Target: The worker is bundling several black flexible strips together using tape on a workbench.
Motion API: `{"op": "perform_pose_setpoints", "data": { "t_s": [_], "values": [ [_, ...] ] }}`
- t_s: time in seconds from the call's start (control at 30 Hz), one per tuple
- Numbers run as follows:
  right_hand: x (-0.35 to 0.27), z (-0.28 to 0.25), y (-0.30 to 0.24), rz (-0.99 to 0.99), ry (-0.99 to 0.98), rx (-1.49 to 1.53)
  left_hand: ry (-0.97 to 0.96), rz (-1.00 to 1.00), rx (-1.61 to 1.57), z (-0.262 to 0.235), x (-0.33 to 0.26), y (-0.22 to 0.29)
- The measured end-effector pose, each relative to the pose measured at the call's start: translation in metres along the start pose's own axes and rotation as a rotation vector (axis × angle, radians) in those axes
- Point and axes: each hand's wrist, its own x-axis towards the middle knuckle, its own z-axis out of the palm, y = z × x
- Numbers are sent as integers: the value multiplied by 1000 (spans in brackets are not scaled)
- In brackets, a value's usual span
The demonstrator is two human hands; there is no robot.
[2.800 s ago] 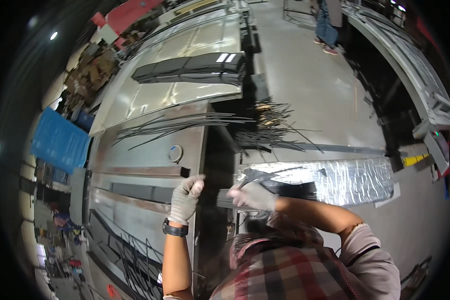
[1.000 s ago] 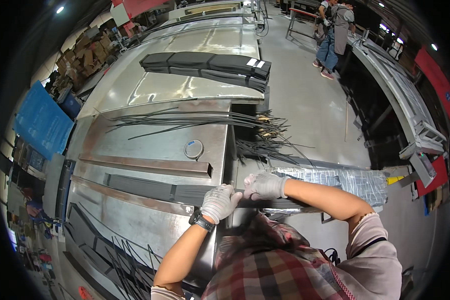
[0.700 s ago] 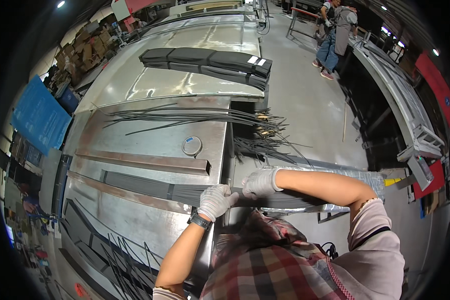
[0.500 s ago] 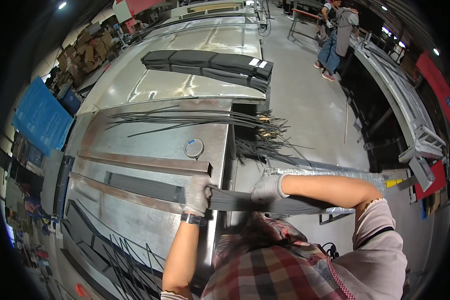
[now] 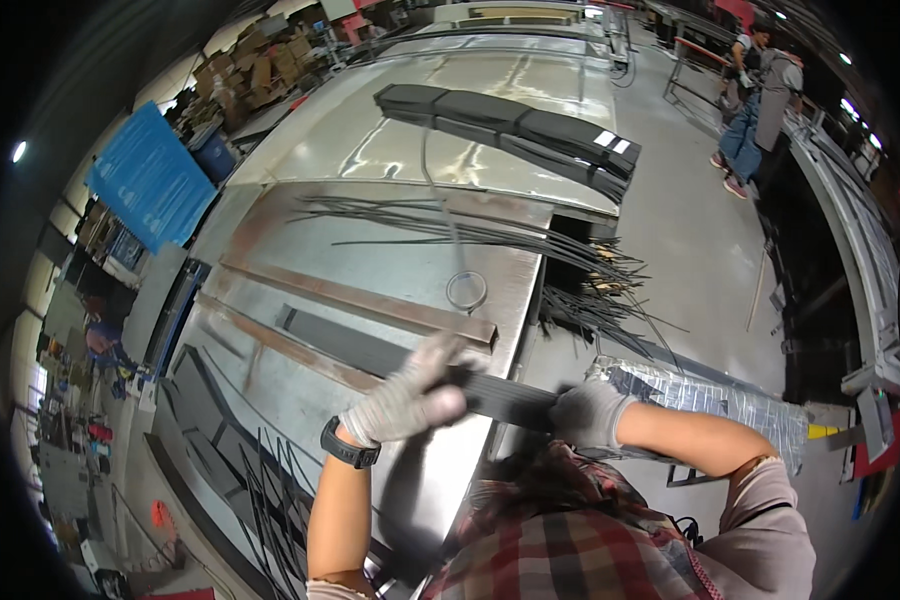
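Behind blurred left hand [image 5: 398, 402], half-hidden strips [image 5: 510, 400]

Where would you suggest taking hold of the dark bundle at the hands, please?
The dark bundle is probably best gripped from the right, where it juts past the metal table and fingers could wrap underneath; the right hand is there.

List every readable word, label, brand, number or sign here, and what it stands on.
None can be read clearly enough to quote.
White patches on the strapped black bundle: too small.
Blue sheet: faint markings, too blurred.
Black wristwatch: nothing legible.
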Motion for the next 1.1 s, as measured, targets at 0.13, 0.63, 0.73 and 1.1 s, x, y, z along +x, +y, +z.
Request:
{"op": "perform_pose_setpoints", "data": {
  "t_s": [0.13, 0.63, 0.73, 1.1],
  "values": [
    [30, 1, -55, -722, 562, 394, 322, -353, -530, -25, -15, -37],
    [142, -69, -89, 16, 514, 360, 234, -402, 568, -16, -71, -137],
    [171, -79, -104, 47, 519, 451, 180, -360, 580, -19, -72, -147],
    [204, -79, -112, 6, 647, 520, -101, -337, 696, -39, -63, -147]
  ]
}}
